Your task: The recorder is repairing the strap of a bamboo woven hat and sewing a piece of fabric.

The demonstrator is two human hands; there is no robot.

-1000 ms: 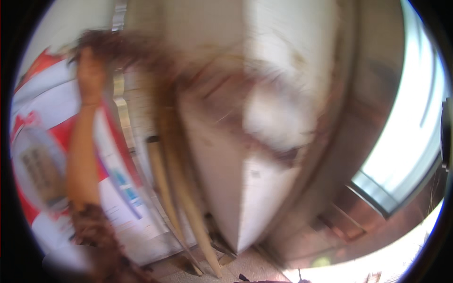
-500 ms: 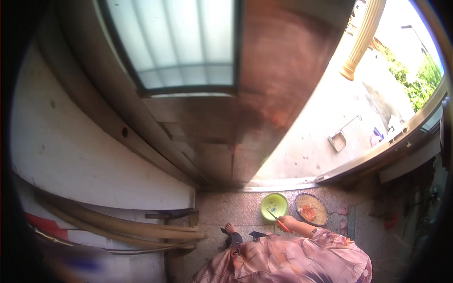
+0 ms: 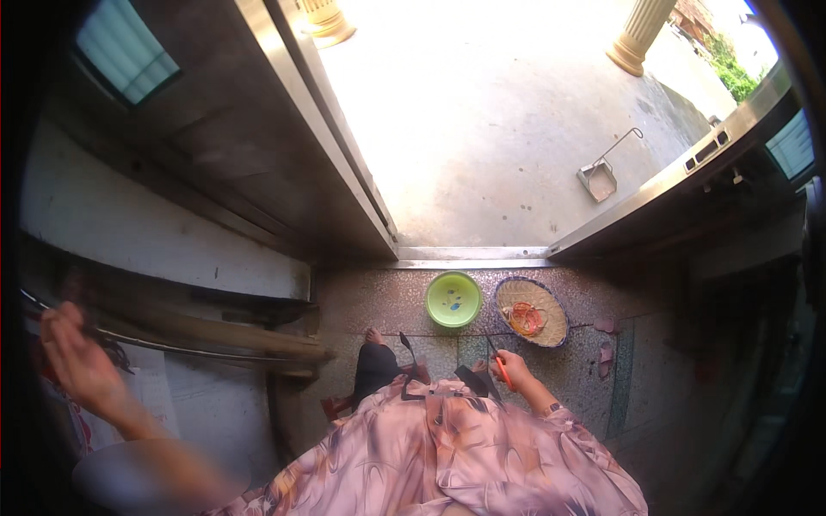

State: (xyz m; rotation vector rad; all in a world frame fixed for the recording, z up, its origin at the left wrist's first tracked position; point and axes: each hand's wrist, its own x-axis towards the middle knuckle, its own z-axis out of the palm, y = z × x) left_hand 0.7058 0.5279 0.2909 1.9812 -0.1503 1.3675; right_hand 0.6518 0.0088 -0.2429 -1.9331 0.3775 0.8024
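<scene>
My right hand (image 3: pixel 513 370) is closed round the orange handles of a pair of scissors (image 3: pixel 502 375), whose dark blades point forward. Ahead of it lies a shallow woven basket (image 3: pixel 553 316) with a dark rim, holding a tangle of red-orange strips (image 3: pixel 526 319). Left of the basket stands a green bowl (image 3: pixel 454 320) with small blue marks inside. Far to the left, my left hand (image 3: pixel 79 359) is raised beside a long wooden bench (image 3: pixel 232 340). Its fingers look stretched out, slightly blurred, with nothing visible in them.
A metal door sill (image 3: pixel 473 255) crosses the floor beyond the bowl, between two open door leaves. Outside, a long-handled metal dustpan (image 3: pixel 600 182) lies on the concrete near a fluted column (image 3: pixel 638 39). Pink slippers (image 3: pixel 606 357) are on the floor right of the basket.
The view has swung toward the doorway, bringing more of the yard into sight. My left hand has come into view at the left. The scissors are still in my right hand, now nearer the basket.
</scene>
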